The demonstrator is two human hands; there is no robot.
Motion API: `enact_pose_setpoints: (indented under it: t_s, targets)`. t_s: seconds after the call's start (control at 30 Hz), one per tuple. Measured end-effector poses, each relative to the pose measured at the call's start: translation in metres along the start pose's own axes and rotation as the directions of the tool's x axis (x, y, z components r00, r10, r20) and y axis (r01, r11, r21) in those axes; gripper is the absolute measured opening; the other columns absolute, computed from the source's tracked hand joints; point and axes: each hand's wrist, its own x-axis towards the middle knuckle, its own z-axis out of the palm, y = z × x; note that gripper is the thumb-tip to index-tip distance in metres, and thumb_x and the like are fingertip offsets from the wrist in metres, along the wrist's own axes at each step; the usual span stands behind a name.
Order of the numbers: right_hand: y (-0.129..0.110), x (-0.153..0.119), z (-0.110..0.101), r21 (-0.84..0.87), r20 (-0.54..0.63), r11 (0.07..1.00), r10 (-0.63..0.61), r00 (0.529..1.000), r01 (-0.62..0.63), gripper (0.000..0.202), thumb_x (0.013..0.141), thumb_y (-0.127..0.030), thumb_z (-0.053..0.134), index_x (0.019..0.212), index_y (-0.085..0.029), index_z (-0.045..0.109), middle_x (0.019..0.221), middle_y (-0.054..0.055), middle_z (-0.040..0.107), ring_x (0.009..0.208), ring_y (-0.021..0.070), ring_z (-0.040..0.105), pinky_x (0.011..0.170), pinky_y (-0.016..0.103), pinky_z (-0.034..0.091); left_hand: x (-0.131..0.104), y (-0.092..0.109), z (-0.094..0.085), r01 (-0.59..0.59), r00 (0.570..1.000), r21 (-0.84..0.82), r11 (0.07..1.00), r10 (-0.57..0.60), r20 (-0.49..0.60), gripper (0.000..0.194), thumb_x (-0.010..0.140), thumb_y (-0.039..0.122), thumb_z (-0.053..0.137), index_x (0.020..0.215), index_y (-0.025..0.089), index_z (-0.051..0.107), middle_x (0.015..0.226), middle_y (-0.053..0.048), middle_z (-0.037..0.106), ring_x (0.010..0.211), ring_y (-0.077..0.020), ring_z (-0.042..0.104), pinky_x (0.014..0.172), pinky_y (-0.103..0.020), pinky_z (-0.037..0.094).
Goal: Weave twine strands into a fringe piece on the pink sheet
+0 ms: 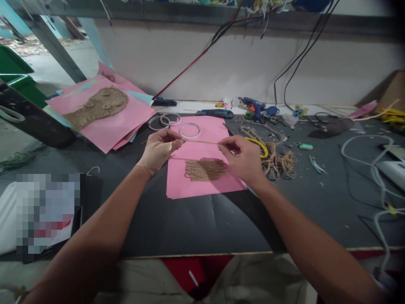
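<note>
My left hand (160,151) and my right hand (242,157) each pinch one end of a thin brown cord (201,141). The cord is stretched nearly level between them, above a stack of pink paper (179,185). Below it, a block of brown cord rows (205,170) lies on the pink paper, partly in shadow. A white ring (190,130) lies at the top of the paper, with two more rings just left of it. Beside my right hand are a yellow ring (262,145) and a tangle of loose brown cord (281,164).
Pink sheets with a larger cord piece (104,103) lie at the back left. A cutter (217,113) and a blue glue gun (254,107) lie along the back. White cables (376,169) run down the right side; a blurred-out item (47,215) is at left.
</note>
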Motion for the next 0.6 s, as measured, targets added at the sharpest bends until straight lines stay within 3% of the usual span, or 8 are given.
enact_pose_setpoints:
  t_s: [0.27,0.6]
  targets:
    - [0.0034,-0.0004,0.0008,0.036,-0.07,0.999,0.029,0.997,-0.027,0.008,0.086,-0.024,0.072,0.094,-0.023,0.074,0.088,0.003,0.076,0.075,0.0175,0.068,0.074,0.035,0.057,-0.0019,0.0034,0.0019,0.003,1.0,0.021,1.0,-0.003,-0.009,0.017,0.066,0.023,0.081,0.078,0.019,0.071,0.076,-0.003,0.071,0.066,-0.0135,0.06,0.059,-0.027,0.045]
    - [0.0032,0.0,0.0019,0.098,-0.041,0.993,0.064,0.997,-0.06,0.017,0.085,-0.021,0.073,0.102,-0.021,0.071,0.09,0.004,0.076,0.078,0.0178,0.071,0.077,0.036,0.058,-0.0028,0.0027,0.0016,-0.007,1.0,0.064,0.998,0.008,-0.022,0.012,0.066,0.02,0.08,0.075,0.018,0.072,0.073,-0.002,0.069,0.062,-0.0117,0.056,0.058,-0.027,0.043]
